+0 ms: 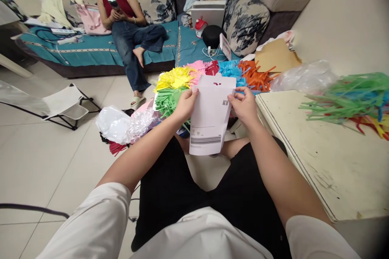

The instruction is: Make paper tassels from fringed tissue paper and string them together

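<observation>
I hold a white paper pouch (209,117) upright in front of me with both hands. My left hand (186,104) pinches its upper left edge, and my right hand (244,106) pinches its upper right edge. The pouch has a small hanging slot at the top and printed grey text near the bottom. Behind it lie piles of cut paper strips in yellow (174,78), green (165,102), pink, blue and orange (253,75).
A worn white table (328,162) stands at my right with green and red paper strips (349,97) and a clear plastic bag (304,77). Crumpled plastic bags (121,123) lie on the tiled floor at left. A person sits on a teal sofa (91,50) holding a phone.
</observation>
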Available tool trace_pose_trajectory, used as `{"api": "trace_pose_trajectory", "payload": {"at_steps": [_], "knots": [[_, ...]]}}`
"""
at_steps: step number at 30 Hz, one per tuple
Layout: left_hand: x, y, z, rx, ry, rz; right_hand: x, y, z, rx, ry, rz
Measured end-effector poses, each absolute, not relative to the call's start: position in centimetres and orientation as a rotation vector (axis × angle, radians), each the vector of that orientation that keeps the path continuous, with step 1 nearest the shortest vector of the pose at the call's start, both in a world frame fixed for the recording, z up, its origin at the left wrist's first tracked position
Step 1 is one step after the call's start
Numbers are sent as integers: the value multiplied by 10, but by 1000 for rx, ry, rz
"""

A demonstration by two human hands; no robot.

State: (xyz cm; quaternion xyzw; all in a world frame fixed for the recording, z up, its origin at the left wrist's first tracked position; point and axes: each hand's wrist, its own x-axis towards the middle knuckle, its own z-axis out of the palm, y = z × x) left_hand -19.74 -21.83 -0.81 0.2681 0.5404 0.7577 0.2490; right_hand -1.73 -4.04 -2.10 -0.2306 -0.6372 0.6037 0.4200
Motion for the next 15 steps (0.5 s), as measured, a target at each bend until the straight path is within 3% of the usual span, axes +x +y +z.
{"api": "trace_pose_trajectory", "payload": {"at_steps": [15], "knots": [[-184, -221, 12, 626, 1348, 2240, -36, -57, -44, -580, -1429, 1406]]}}
